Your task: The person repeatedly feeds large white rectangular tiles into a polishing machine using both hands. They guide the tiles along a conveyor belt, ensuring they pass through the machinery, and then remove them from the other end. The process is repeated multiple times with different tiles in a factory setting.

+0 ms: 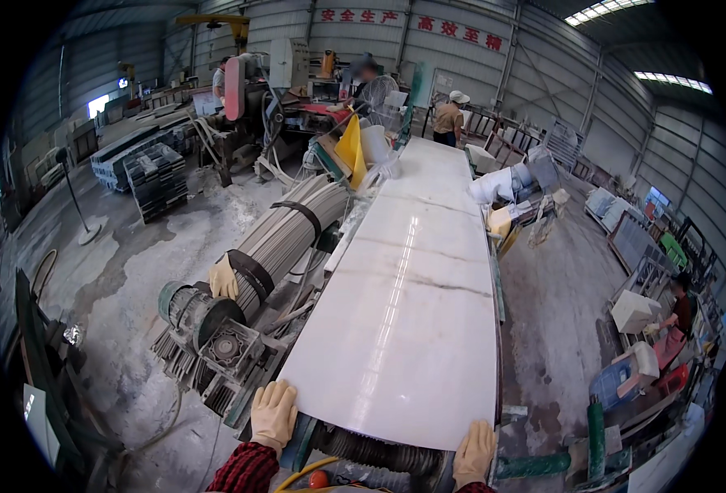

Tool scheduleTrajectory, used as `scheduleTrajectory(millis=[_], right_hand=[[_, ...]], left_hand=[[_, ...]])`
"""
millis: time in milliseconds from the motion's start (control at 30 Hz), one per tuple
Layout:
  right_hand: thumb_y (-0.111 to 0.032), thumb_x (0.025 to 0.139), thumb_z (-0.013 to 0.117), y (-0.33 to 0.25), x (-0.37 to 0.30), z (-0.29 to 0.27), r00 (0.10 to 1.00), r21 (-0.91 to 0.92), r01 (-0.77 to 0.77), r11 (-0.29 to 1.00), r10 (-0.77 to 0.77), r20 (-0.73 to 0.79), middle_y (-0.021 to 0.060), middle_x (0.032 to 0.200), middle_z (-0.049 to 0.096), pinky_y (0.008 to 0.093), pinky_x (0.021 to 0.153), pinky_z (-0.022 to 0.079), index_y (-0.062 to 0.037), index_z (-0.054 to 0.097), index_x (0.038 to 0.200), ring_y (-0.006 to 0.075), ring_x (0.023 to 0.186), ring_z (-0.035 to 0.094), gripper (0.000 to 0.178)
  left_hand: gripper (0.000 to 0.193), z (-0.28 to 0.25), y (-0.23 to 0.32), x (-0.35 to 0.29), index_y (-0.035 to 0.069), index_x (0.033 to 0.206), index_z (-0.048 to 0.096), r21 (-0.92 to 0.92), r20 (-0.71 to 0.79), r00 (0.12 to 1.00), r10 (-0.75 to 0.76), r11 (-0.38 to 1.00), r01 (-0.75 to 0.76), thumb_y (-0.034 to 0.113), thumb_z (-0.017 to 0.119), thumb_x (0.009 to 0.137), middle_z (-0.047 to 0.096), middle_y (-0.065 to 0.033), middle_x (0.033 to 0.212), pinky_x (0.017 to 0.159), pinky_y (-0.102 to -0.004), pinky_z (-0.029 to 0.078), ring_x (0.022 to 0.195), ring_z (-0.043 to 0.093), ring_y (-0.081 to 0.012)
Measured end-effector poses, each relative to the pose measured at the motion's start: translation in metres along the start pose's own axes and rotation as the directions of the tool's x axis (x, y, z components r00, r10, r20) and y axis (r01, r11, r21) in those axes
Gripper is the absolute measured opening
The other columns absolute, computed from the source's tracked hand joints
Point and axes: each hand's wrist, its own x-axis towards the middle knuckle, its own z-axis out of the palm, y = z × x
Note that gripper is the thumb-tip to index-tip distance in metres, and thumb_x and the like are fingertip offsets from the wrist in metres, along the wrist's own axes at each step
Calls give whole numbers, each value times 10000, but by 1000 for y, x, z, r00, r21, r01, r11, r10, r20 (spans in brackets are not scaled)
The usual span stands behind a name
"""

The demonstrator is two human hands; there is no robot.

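yellow cone (pixel 350 146) | grey motor (pixel 189 308) | fan on stand (pixel 69 189) | stacked tiles (pixel 156 172)

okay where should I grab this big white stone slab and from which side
Take the white slab by its near end edge, one hand at each corner, from where you stand. It lies flat and long on the machine, and your left hand and right hand already sit there.

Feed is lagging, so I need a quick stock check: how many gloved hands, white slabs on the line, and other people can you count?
Gloved hands: 2, left hand and right hand, both at the slab's near edge
White slab: 1
Other people: 3, person in hat, seated person, blurred person
Total: 6
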Motion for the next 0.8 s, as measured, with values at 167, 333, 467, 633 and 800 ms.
scheduleTrajectory(millis=[167,333,467,633,800], right_hand=[[-124,1169,650,-2,0,-5,999,16,-32,999,31,32,356,1549,717,688,1325,459,88,732,1486,579,1462,650,389],[-78,1091,680,-7,8,-13,996,65,-52,997,47,81,329,1493,685,651,1271,475,71,712,1417,550,1430,631,359],[-124,1030,721,1,17,-4,993,19,-27,999,25,112,303,1480,661,610,1254,477,49,686,1394,514,1441,618,405],[-277,1077,679,18,37,19,991,-56,-23,998,30,129,312,1586,665,625,1315,458,16,707,1514,517,1512,603,527],[-257,1057,707,15,55,28,999,-133,-27,991,31,28,239,1545,668,578,1270,477,-27,715,1462,449,1465,616,465]], left_hand=[[439,2,-1,-5,98,1425,709,1,-2,1000,-6,1000,6,233,796,1017,706,-169,1533,1242,-598,483,1445,640,-421],[407,8,-6,-9,93,1407,725,2,-36,999,18,1000,-18,242,788,1033,712,-174,1544,1247,-615,483,1440,646,-431],[399,15,-21,13,85,1390,740,-50,163,984,-68,996,77,260,791,1035,715,-192,1536,1229,-611,496,1401,654,-434],[417,43,-10,51,89,1408,744,-20,25,1000,-17,1000,17,310,786,1057,706,-202,1512,1235,-588,492,1381,642,-441],[521,65,-4,67,127,1558,697,77,38,999,13,997,-16,374,744,1102,671,-199,1610,1297,-630,437,1500,579,-435]])
